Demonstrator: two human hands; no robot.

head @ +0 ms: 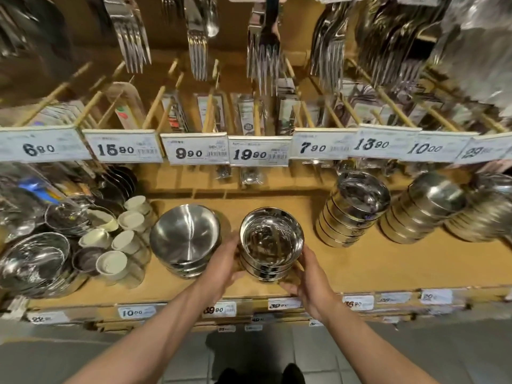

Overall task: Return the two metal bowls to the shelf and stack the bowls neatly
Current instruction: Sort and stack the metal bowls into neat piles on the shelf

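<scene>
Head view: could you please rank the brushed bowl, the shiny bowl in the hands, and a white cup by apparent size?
1. Brushed bowl
2. Shiny bowl, somewhat smaller
3. White cup, clearly smallest

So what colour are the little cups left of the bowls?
The small cups are cream-white, seen in the head view.
</scene>
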